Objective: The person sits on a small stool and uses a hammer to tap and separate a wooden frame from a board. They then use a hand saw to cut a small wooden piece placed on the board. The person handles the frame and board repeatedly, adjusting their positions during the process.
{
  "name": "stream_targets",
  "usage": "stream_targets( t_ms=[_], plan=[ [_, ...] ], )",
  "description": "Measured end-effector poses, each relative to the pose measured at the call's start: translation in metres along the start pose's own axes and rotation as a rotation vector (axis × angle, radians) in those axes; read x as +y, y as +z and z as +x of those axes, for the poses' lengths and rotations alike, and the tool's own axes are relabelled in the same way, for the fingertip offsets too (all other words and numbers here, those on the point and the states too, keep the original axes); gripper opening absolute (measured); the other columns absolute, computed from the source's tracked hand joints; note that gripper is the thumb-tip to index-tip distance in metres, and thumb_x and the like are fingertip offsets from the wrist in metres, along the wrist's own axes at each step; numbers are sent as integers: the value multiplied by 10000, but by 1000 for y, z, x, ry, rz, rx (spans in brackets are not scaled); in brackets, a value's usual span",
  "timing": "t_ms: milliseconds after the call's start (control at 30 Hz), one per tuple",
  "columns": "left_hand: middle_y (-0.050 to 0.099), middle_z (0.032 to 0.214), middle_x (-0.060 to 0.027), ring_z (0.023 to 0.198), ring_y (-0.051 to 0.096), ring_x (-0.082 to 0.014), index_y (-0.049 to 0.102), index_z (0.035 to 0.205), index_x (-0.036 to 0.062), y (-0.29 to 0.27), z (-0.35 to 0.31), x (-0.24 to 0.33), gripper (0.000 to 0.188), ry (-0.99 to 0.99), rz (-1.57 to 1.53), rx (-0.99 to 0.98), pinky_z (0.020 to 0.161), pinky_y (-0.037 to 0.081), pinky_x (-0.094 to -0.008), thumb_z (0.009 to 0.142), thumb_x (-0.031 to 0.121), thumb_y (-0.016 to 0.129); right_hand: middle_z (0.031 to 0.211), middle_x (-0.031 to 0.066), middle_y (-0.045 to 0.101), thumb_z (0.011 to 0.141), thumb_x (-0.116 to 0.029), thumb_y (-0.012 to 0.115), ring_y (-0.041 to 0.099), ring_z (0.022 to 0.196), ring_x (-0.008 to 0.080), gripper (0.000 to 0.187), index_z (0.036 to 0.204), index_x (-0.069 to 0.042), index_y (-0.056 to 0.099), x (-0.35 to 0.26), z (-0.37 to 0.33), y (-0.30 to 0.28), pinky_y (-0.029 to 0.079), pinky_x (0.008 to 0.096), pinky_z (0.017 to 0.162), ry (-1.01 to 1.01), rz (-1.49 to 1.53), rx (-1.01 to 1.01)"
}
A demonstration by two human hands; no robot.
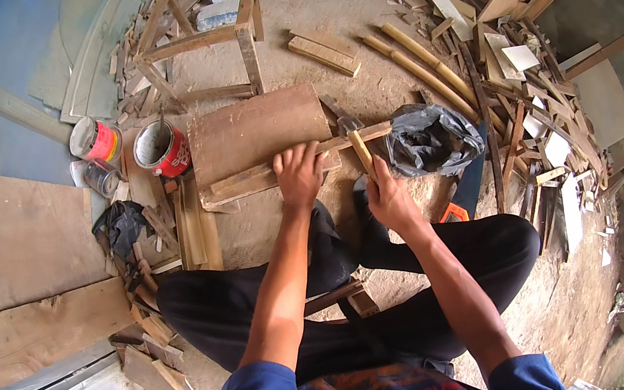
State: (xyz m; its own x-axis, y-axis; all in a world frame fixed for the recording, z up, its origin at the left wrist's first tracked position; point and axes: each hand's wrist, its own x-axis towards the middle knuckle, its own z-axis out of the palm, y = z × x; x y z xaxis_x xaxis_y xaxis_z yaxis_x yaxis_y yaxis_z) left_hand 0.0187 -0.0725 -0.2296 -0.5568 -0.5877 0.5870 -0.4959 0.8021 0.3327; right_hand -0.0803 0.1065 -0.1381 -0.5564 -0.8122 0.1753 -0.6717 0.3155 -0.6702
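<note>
A broad wooden board (258, 125) lies in front of me, with narrow wood strips (247, 180) across its near edge. My left hand (300, 174) is closed over the strips and presses them on the board. One strip runs on past the board's right side, where its end (377, 131) reaches a black plastic bag (436, 141). The fingers of my right hand (391, 199) wrap round the wooden handle of a hammer (361, 153). The metal head points away from me, above or against that strip; contact is unclear.
A wooden frame (250, 60) stands far left, near two paint cans (160, 148). Bamboo poles (423, 67) and a short plank (324, 52) lie ahead. A saw with an orange handle (455, 211) rests by my right knee. Scrap wood (530, 106) is heaped at right.
</note>
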Motion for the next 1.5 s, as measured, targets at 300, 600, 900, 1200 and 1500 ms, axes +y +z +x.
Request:
stream_targets(
  t_ms=[300,600,900,1200,1500],
  plan=[
    [622,1044,3,994,561,-210,660,1185,171,2,-1,2,329,-3,18,9,990,349,-410,892,318,691,876,357,648,959,-51,542,653,871,508,485,1406,-2,358,-26,3,-10,532,527,671,120,160,132],
    [623,1051,0,993,559,-211,659,1186,167,4,-4,-2,350,0,34,7,986,345,-409,893,356,683,896,373,645,962,-64,535,619,936,535,474,1401,14,372,-39,15,-25,516,546,705,124,169,56],
    [622,1038,-3,1013,554,-217,655,1186,168,2,-4,-1,337,1,39,-18,998,335,-410,903,350,672,730,165,584,1000,-198,588,574,602,228,329,1264,-10,532,-38,26,-43,454,379,575,184,248,200],
    [683,996,-75,986,604,-260,713,1097,134,-14,14,-1,279,-86,-118,-101,941,376,-430,906,338,694,742,10,502,1026,-152,513,440,457,70,226,1231,-57,492,-36,-82,-3,382,254,393,615,922,109],
    [721,1101,-57,1007,615,-115,690,1206,-26,-116,67,2,401,-462,-884,-620,889,487,-281,981,305,663,778,-8,470,1034,-170,530,382,511,36,280,1281,-45,493,-100,-82,-71,347,222,413,604,1085,-483]
  ],
)
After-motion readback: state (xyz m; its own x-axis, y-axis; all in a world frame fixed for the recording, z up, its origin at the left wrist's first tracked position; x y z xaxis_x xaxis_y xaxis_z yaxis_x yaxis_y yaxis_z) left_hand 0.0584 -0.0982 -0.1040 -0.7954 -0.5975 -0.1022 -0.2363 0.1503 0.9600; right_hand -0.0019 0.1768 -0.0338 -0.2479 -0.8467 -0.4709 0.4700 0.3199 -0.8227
